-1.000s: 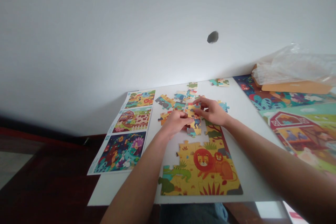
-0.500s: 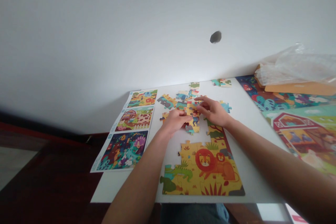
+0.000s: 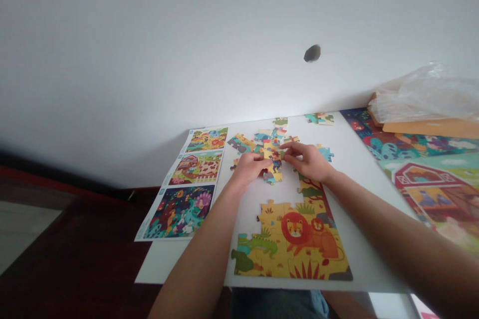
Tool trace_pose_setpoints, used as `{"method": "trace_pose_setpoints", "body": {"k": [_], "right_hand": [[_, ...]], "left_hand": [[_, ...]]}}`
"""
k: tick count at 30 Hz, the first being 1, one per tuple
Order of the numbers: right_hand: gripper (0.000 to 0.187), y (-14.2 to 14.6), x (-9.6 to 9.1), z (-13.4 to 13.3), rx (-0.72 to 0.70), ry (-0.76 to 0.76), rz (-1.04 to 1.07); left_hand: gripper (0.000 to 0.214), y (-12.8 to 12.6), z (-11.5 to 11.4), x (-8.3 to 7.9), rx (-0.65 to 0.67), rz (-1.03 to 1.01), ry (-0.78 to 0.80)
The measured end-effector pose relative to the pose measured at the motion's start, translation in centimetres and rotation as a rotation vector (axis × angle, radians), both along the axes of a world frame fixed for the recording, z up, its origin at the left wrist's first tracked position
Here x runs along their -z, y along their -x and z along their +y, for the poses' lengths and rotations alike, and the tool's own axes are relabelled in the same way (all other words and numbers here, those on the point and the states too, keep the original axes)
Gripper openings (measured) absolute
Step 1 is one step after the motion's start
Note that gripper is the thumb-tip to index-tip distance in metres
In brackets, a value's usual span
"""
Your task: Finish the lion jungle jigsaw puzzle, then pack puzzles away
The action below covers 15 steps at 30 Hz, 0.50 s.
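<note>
My left hand (image 3: 250, 166) and my right hand (image 3: 309, 160) meet over a small cluster of joined puzzle pieces (image 3: 274, 163) showing a little figure on yellow. Fingers of both hands are curled and pinch the cluster's edges from either side. Just behind it lies a heap of loose puzzle pieces (image 3: 258, 141). Nearer to me the partly built lion puzzle (image 3: 295, 239) lies flat on the white table (image 3: 348, 169), with a lion and a crocodile showing.
A reference sheet with three small pictures (image 3: 190, 179) lies at the table's left edge. A large finished barn puzzle (image 3: 430, 179) covers the right side, with a cardboard box lid and clear plastic bag (image 3: 422, 104) behind it. A white wall rises directly beyond the table.
Both hands have shifted the small joined cluster slightly away from me, toward the loose heap. The view has drifted a little to the left.
</note>
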State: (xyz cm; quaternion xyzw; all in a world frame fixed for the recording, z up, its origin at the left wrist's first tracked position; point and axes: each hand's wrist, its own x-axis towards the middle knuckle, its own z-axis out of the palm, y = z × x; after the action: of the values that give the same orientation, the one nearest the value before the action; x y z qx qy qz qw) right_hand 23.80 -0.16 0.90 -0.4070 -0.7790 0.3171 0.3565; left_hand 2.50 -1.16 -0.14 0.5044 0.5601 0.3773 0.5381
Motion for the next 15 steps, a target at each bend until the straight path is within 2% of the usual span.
{"method": "trace_pose_setpoints", "body": {"k": [3, 8, 15], "right_hand": [[0.038, 0.2, 0.0, -0.1, -0.002, 0.022, 0.077], [0.055, 0.9, 0.0, -0.3, -0.022, 0.248, 0.301], [0.054, 1.3, -0.4, -0.7, -0.116, 0.398, 0.337]], "left_hand": [[0.02, -0.1, -0.2, -0.2, 0.015, -0.032, 0.018], [0.022, -0.2, -0.4, -1.0, 0.046, -0.078, 0.059], [0.022, 0.7, -0.7, -1.7, 0.177, 0.041, 0.114]]}}
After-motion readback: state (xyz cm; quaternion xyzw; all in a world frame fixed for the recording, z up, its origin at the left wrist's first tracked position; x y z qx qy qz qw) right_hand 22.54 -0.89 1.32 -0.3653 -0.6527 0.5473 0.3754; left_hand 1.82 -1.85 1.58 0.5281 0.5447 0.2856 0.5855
